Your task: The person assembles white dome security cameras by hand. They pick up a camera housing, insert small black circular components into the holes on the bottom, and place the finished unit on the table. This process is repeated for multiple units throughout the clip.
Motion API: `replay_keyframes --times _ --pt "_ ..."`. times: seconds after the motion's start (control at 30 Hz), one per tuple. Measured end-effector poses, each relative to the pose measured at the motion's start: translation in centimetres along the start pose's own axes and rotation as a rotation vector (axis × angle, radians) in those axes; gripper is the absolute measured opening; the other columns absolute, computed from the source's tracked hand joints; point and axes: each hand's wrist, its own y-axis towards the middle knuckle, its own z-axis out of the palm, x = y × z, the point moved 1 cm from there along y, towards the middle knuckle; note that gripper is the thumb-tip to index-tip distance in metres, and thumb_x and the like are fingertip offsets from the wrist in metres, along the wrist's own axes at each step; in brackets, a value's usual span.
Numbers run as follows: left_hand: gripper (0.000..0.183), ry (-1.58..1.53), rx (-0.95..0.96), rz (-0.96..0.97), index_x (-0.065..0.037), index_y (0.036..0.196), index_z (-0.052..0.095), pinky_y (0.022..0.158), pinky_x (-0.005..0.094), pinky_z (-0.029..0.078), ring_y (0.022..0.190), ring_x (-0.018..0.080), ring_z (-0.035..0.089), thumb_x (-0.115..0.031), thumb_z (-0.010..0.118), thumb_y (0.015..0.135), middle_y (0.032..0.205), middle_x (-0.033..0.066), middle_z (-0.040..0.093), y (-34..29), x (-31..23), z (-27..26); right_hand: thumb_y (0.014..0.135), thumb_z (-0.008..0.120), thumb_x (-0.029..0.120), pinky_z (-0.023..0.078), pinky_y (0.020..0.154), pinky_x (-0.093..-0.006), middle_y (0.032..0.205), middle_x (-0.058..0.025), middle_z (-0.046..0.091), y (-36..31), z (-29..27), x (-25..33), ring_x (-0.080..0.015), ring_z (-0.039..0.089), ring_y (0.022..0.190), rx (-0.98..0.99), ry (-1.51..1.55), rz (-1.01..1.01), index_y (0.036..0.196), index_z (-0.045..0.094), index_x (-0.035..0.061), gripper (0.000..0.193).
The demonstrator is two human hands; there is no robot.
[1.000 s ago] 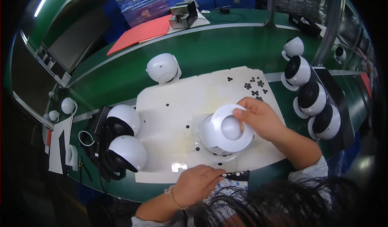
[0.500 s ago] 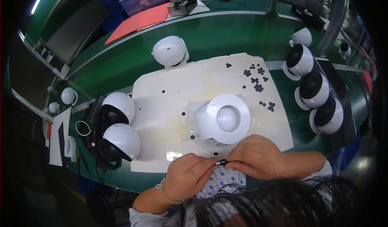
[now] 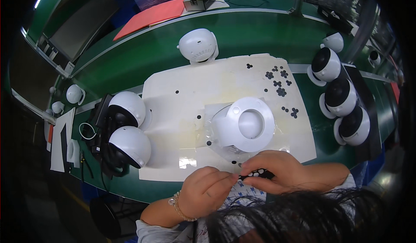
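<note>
Just in front of me, my right hand (image 3: pixel 277 169) grips a narrow black strip (image 3: pixel 269 174) dotted with round white spots. My left hand (image 3: pixel 207 190) is closed at the strip's left end, fingertips pinched; whether a small piece is between them cannot be made out. Beyond the hands, a white dome camera (image 3: pixel 221 128) lies on a clear plastic bag (image 3: pixel 209 111), its ring-shaped base (image 3: pixel 268 126) facing up. A black round pad (image 3: pixel 234 162) lies on the cardboard sheet near my fingertips. Below the hands is a sheet with blue print (image 3: pixel 245 192), partly covered.
Several black round pads (image 3: pixel 281 92) are scattered over the cardboard (image 3: pixel 169 126). White cameras with black fronts stand at right (image 3: pixel 341 96) and left (image 3: pixel 130 145). Another white camera (image 3: pixel 198 46) stands behind the cardboard. A metal rail (image 3: pixel 186 17) crosses the back; pliers (image 3: pixel 86 165) lie at left.
More of the spotted black strip shows in my right hand, and my fingertips have moved apart slightly. The white camera at the back has shifted right. The whole view has tilted a little.
</note>
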Motion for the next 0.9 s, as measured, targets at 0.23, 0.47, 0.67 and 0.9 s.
replay_keyframes --times 0.23,0.47,0.67,0.9 --pt "0.034 -0.009 0.025 -0.019 -0.001 0.094 0.056 0.054 0.0297 0.046 0.063 0.0212 0.054 0.003 0.064 0.061 0.084 0.0073 0.06 0.1 0.4 0.1 0.076 0.064 0.01 0.045 0.074 -0.0341 0.089 -0.0048 0.061 -0.2 0.8 -1.6 -0.0234 0.058 0.082 -0.081 -0.246 -0.399 0.104 0.053 0.0055 0.031" --pt "0.029 0.099 0.004 0.071 -0.003 0.089 0.059 0.051 0.0281 0.044 0.062 0.0195 0.053 0.001 0.063 0.06 0.083 0.0056 0.06 0.1 0.4 0.4 0.072 0.064 0.005 0.042 0.073 -0.0345 0.09 -0.0053 0.059 0.0 0.5 -0.5 -0.024 0.056 0.082 -0.06 -0.055 -0.062 0.101 0.056 0.0079 0.031" --pt "0.024 0.072 -0.014 -0.015 -0.003 0.085 0.059 0.048 0.0285 0.042 0.058 0.0192 0.053 -0.002 0.067 0.062 0.075 0.0046 0.059 0.4 0.3 0.0 0.077 0.062 0.008 0.043 0.071 -0.0343 0.09 -0.007 0.058 -0.7 0.3 -1.2 -0.0256 0.056 0.08 -0.217 -0.172 -0.552 0.103 0.056 0.0092 0.027" --pt "0.018 0.025 -0.014 -0.093 -0.004 0.079 0.057 0.046 0.0298 0.04 0.054 0.0211 0.051 -0.006 0.07 0.066 0.066 0.0052 0.056 0.7 0.4 -0.1 0.079 0.06 0.007 0.043 0.065 -0.0359 0.089 -0.0116 0.057 0.3 0.5 -0.8 -0.0286 0.055 0.076 -0.067 -0.053 -0.357 0.099 0.059 0.0065 0.021"
